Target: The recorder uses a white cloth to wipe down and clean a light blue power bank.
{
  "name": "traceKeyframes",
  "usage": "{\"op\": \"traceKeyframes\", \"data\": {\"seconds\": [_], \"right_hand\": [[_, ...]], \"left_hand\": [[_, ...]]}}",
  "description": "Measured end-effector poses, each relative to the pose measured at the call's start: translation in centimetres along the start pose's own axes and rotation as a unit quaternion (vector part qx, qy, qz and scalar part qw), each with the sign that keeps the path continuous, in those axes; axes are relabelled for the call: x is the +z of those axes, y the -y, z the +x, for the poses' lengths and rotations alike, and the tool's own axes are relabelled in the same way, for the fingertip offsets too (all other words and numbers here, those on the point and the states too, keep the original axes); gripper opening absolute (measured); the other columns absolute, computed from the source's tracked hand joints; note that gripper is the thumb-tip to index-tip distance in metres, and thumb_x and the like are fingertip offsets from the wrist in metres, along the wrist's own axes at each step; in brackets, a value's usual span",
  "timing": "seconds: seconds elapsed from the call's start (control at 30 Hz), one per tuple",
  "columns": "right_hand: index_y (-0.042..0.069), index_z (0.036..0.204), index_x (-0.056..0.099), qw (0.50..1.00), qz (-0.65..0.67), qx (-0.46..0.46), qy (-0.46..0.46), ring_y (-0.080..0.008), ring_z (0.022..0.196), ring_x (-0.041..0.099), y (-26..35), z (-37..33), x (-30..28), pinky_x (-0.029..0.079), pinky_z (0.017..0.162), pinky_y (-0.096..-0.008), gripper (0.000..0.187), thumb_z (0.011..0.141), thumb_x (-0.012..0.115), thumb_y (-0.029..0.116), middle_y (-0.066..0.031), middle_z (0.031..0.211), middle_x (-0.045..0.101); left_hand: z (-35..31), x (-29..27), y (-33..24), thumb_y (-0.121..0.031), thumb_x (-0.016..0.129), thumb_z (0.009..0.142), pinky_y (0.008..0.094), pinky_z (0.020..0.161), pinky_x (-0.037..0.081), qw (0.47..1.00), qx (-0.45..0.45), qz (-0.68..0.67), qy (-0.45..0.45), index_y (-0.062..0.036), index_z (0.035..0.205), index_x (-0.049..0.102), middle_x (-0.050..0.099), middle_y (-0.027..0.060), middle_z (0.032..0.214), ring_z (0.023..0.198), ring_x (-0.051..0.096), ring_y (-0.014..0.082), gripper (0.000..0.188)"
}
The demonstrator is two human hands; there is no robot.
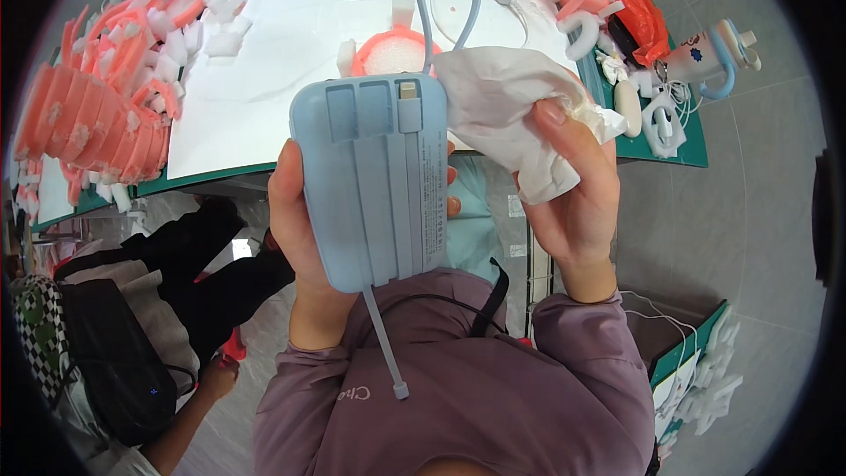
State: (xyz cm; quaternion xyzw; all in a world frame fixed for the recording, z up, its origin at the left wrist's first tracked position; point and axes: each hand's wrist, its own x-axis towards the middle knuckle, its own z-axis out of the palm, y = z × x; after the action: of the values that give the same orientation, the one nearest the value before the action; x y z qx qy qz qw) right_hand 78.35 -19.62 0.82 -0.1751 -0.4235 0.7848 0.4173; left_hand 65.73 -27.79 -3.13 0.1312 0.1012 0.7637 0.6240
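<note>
A light blue power bank (379, 185) is held upright in front of my chest by my left hand (300, 220). The fingers wrap round it from behind, with the thumb along its left edge. One short cable (385, 344) dangles from its lower end, while another plug sits in a slot near the top. A blue loop cable (477, 0) rises from its top end. Pinched in my right hand (577, 176) is a crumpled white tissue (507, 101), which meets or overlaps the power bank's upper right edge.
On the white-topped table (273, 53), pink and white foam pieces (97, 119) pile up at the left. A pink foam ring (397, 51) lies behind the power bank. A red plastic bag (630, 4) and a tumbler (705, 53) stand at the right. Another person's hand (218, 379) shows lower left.
</note>
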Motion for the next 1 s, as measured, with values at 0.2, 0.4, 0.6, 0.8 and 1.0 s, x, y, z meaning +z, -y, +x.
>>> {"op": "traceKeyframes", "data": {"seconds": [0.2,0.4,0.6,0.8,1.0], "right_hand": [[-0.003,0.105,0.043,0.789,-0.491,-0.316,0.190,-0.0244,0.085,0.055,-0.3,0.2,-1.0,0.045,0.076,-0.0345,0.032,0.074,0.051,0.002,-0.0137,0.096,0.054],[-0.010,0.092,0.051,0.633,-0.571,-0.473,0.222,-0.0295,0.094,0.052,-2.7,0.6,-0.7,0.046,0.077,-0.0379,0.027,0.067,0.052,-0.001,-0.0177,0.096,0.054],[-0.006,0.096,0.048,0.667,-0.558,-0.433,0.235,-0.0326,0.096,0.051,-3.8,0.0,-1.4,0.040,0.084,-0.0411,0.031,0.068,0.056,0.001,-0.0194,0.098,0.055],[-0.006,0.090,0.052,0.612,-0.628,-0.422,0.229,-0.0271,0.096,0.052,-5.5,-0.3,-1.2,0.043,0.081,-0.0360,0.019,0.072,0.050,0.001,-0.0147,0.094,0.057],[-0.004,0.086,0.053,0.574,-0.603,-0.535,0.146,-0.0261,0.097,0.052,-6.8,-0.5,-2.1,0.041,0.083,-0.0361,0.015,0.074,0.051,0.004,-0.0132,0.094,0.058]], "left_hand": [[-0.1,-0.3,-0.3,-0.056,0.030,0.077,0.0412,0.068,0.040,0.999,-0.009,0.004,0.039,-0.0039,0.115,0.036,0.045,0.0164,0.105,0.088,0.045,0.0305,0.065],[1.1,0.1,-1.2,-0.037,0.032,0.085,0.0244,0.072,0.043,0.987,0.127,0.077,-0.057,-0.0045,0.105,0.046,0.053,0.0058,0.092,0.081,0.053,0.0123,0.041],[2.0,0.3,-1.0,-0.039,0.033,0.084,0.0276,0.069,0.044,0.993,0.068,-0.001,-0.100,-0.0066,0.099,0.047,0.053,0.0067,0.089,0.079,0.053,0.0153,0.038],[2.4,-1.3,-0.6,-0.039,0.032,0.084,0.0383,0.085,0.034,0.991,0.012,-0.104,-0.082,0.0004,0.108,0.039,0.046,0.0146,0.104,0.093,0.044,0.0259,0.046],[2.3,-2.5,-0.4,-0.036,0.032,0.085,0.0393,0.089,0.031,0.984,0.010,-0.165,-0.060,0.0018,0.115,0.033,0.037,0.0170,0.114,0.102,0.037,0.0285,0.048]]}}
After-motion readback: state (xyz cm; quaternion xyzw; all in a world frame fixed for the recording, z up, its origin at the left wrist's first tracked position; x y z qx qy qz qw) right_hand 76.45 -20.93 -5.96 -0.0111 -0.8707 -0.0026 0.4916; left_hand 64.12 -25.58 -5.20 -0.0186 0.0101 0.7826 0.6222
